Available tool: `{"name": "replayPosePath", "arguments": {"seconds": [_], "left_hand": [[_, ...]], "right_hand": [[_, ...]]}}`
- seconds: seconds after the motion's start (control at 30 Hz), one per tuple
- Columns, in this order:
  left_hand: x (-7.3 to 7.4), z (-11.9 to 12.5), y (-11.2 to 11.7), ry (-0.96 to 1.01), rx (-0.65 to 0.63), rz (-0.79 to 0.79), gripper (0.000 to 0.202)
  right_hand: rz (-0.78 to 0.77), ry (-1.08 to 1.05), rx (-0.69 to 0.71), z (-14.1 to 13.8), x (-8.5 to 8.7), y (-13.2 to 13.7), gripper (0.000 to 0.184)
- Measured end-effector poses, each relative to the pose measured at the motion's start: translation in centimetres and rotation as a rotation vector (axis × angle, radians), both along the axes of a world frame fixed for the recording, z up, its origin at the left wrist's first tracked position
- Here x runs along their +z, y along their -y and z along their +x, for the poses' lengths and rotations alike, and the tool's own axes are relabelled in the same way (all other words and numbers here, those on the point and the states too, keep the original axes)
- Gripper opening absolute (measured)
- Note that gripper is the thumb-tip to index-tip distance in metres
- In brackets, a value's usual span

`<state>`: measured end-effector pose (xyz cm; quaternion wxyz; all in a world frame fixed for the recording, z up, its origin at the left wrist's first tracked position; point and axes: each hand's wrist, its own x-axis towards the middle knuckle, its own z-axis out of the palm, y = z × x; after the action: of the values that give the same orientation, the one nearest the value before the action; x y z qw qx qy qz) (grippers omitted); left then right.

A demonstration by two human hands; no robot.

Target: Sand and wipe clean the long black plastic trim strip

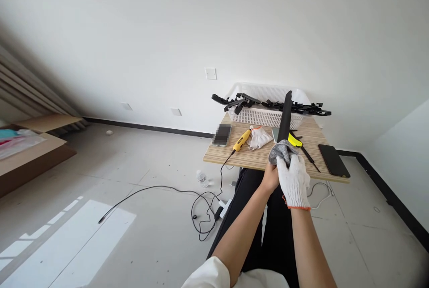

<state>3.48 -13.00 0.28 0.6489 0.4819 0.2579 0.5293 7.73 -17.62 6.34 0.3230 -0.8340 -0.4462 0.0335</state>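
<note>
A long black plastic strip (286,118) points away from me, tilted up over the table. My left hand (271,177), bare, is closed round its near end, with the fingers mostly hidden. In a white knitted glove with an orange cuff, my right hand (294,181) grips a grey cloth (280,150) that wraps the strip. To the right of the cloth lie a yellow-handled tool (295,140) and a thin black rod (311,159). A yellow corded tool (241,140) and a loose white glove (260,137) are on the left.
At the back of the wooden table (221,154), a white plastic basket (256,116) holds several black plastic parts (246,100) jutting past its sides. A black phone (333,160) lies at right. Below, a black cable (150,187) crosses the floor near a clear bottle (202,178).
</note>
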Motion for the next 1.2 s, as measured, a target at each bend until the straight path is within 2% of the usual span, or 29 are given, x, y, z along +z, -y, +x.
{"name": "replayPosePath", "arguments": {"seconds": [0.2, 0.4, 0.53, 0.63, 0.8, 0.9, 1.03, 1.2], "left_hand": [[-0.1, 0.3, 0.7, 0.141, 0.026, -0.036, 0.057], [-1.1, -1.0, 3.1, 0.250, -0.017, -0.065, 0.058], [-1.3, -2.1, 4.9, 0.281, -0.065, -0.110, 0.071], [-1.5, -2.5, 5.6, 0.283, -0.090, -0.118, 0.069], [-2.2, -2.5, 6.3, 0.252, -0.096, -0.129, 0.046], [-1.9, -2.3, 7.1, 0.227, -0.116, -0.115, 0.048], [-0.8, -2.0, 8.9, 0.178, -0.178, -0.046, 0.055], [0.0, -2.2, 11.2, -0.043, -0.323, 0.104, 0.060]], "right_hand": [[0.028, -0.159, -0.058, 0.3, 0.0, -0.9, 0.064], [0.049, -0.234, -0.026, -0.5, 0.2, -0.2, 0.066], [0.028, -0.235, 0.020, -0.8, -0.4, 0.4, 0.065], [0.008, -0.231, 0.029, -0.6, -1.1, 0.6, 0.064], [-0.052, -0.211, 0.029, -0.3, -1.9, 1.0, 0.054], [-0.031, -0.177, 0.023, -0.2, -1.6, 1.7, 0.048], [-0.015, -0.143, 0.067, 1.0, -0.1, 3.7, 0.030], [-0.093, -0.175, 0.085, 3.7, 1.0, 6.6, 0.021]]}}
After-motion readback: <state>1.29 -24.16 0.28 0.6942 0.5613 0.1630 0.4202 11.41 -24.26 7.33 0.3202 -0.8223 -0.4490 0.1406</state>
